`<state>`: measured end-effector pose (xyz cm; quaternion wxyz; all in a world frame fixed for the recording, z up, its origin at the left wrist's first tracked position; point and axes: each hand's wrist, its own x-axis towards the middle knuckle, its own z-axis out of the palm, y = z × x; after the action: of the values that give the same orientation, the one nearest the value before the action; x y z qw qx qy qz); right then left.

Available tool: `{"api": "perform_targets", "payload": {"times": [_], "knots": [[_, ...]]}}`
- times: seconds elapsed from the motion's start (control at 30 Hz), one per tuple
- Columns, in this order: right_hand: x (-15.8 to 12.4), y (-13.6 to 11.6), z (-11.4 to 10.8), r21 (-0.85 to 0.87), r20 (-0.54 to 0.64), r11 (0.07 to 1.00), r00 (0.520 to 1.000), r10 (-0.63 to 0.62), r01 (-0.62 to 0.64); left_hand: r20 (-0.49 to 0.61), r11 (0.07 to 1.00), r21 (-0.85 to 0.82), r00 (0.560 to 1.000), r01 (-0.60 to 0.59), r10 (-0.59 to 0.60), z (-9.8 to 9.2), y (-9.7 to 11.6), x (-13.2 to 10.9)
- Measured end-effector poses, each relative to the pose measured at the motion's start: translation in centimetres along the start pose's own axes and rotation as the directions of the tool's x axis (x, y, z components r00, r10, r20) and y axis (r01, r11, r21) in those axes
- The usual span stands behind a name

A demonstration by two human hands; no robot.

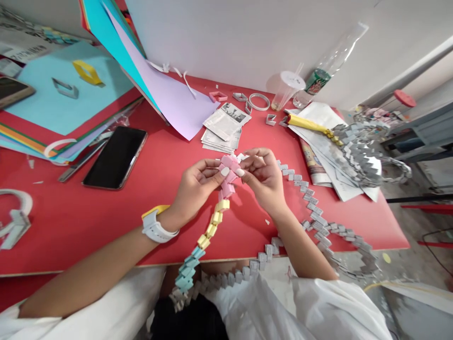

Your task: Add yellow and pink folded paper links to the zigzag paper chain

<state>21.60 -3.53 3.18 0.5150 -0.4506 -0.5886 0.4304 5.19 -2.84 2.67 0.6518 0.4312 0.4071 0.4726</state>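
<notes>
My left hand point(196, 186) and my right hand point(264, 177) meet over the red table point(106, 217), both pinching the pink end of a folded paper chain point(226, 177). The chain hangs toward me, turning from pink to yellow point(214, 224) and then to light blue point(187, 274). A grey newspaper chain point(314, 212) runs from my right hand across the table and over its front edge. A white watch sits on my left wrist.
A black phone point(116, 158) lies left of my hands. Coloured paper sheets point(63, 94) are stacked at the far left, a lilac sheet point(177, 101) leans behind. Cut newspaper pieces point(224, 125), a plastic cup point(286, 87), a bottle point(329, 63) and a chain pile point(357, 146) fill the back right.
</notes>
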Motion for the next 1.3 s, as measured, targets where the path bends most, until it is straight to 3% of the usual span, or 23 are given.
{"api": "perform_targets", "payload": {"times": [0.23,0.33,0.6,0.8,0.97,1.3], "knots": [[0.4,-0.4,-2.3,-0.081,0.268,0.993,0.962,-0.057,0.082,0.159,0.986,-0.125,0.983,0.111,-0.090,-0.7,0.6,0.3],[0.4,-0.7,-2.6,-0.139,0.316,0.984,0.947,-0.061,0.109,0.183,0.986,-0.096,0.976,0.140,-0.120,-0.9,0.5,0.4],[0.3,-1.0,-2.3,-0.233,0.272,0.965,0.961,-0.055,0.121,0.146,0.987,-0.070,0.980,0.144,-0.133,-0.6,0.3,0.4],[0.2,-0.8,-1.9,-0.203,0.222,0.972,0.972,-0.072,0.118,0.089,0.975,-0.115,0.980,0.188,-0.178,-0.7,0.0,0.5],[0.2,-0.8,-2.1,-0.289,0.229,0.939,0.966,-0.123,0.188,0.135,0.965,-0.135,0.969,0.223,-0.205,-0.7,0.0,0.6],[0.0,-1.8,-2.4,-0.484,0.319,0.829,0.938,-0.133,0.282,0.193,0.985,0.130,0.972,0.111,-0.135,-1.5,0.3,1.2]]}}
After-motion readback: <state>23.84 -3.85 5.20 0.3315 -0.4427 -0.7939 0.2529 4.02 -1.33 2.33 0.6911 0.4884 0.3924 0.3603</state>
